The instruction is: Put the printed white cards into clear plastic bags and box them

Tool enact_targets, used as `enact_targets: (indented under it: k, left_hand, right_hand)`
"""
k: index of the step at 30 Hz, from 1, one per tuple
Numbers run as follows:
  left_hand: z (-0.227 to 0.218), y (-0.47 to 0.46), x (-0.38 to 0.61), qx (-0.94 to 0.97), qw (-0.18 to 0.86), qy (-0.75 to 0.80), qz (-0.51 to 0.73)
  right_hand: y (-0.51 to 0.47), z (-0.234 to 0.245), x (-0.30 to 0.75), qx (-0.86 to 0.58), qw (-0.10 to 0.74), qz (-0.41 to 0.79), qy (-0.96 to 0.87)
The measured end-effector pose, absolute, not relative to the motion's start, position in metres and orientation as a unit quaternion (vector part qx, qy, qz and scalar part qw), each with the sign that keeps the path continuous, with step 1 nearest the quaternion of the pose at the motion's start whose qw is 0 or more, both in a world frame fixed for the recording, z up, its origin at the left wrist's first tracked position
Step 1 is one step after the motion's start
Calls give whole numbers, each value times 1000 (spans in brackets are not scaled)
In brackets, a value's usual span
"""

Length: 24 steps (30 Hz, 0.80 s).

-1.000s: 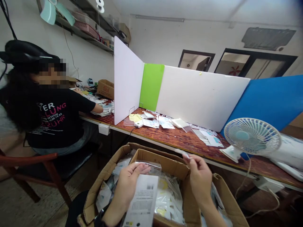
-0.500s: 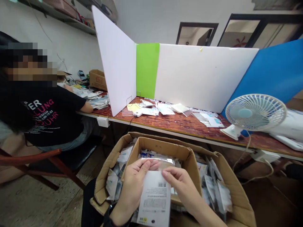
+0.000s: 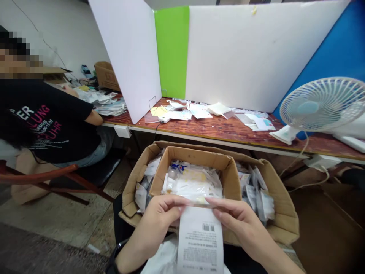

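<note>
Barcoded card (image 3: 200,243), pinched between left hand (image 3: 161,222), right hand (image 3: 242,222), corrugated box (image 3: 196,160)

The small print on the white card (image 3: 200,241) between your left hand (image 3: 155,224) and right hand (image 3: 242,224) is too small to read, and the frame's bottom edge cuts the card off. In the box (image 3: 196,158), overlapping packets (image 3: 194,186) hide whatever lies beneath. At upper left, the seated person's head (image 3: 17,53) is blurred; at right, the frame's edge clips the fan (image 3: 322,104).

Reddish wooden workbench (image 3: 216,142), scattered paper cards (image 3: 182,113), white desk fan (image 3: 319,104)
</note>
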<state>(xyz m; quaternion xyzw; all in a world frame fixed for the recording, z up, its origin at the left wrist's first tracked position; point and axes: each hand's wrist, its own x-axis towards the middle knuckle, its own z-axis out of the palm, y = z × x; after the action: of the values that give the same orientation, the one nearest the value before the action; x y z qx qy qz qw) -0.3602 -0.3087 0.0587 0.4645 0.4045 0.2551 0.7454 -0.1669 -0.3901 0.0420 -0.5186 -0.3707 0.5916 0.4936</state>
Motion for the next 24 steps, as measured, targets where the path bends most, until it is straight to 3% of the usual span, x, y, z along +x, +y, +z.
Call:
enact_targets:
  k: [4, 9, 18, 24]
  left_hand:
    - [43, -330, -378, 536, 705, 425, 187]
    - [20, -347, -392, 516, 728, 426, 150]
    - [-1, -349, -398, 612, 682, 353, 187]
    - [-2, -356, -407, 552, 754, 286, 214]
  right_hand:
    - [-422, 29, -175, -581, 476, 465, -469]
    - [-447, 19, -182, -588, 426, 405, -556]
    - [-451, 8, -173, -526, 431, 501, -536]
    - [-464, 6, -175, -544, 456, 523, -472]
